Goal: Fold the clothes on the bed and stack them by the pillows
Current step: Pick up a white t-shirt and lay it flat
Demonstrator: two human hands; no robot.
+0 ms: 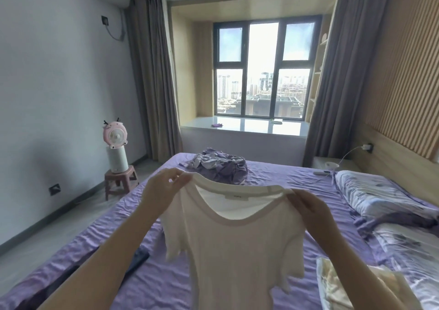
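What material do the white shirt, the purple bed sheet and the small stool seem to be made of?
White shirt: thin, soft knit, probably cotton; light shines through it and it hangs limp.
Purple bed sheet: smooth, slightly glossy fabric, perhaps satin-like; its wrinkles catch the light.
Stool: probably moulded plastic, matte reddish-brown; hard to tell.

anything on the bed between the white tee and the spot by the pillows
Nothing visible blocks it. Both hands, left hand and right hand, hold the white t-shirt up; a cream garment already lies beside the pillows.

White T-shirt (240, 245) aloft, unfolded
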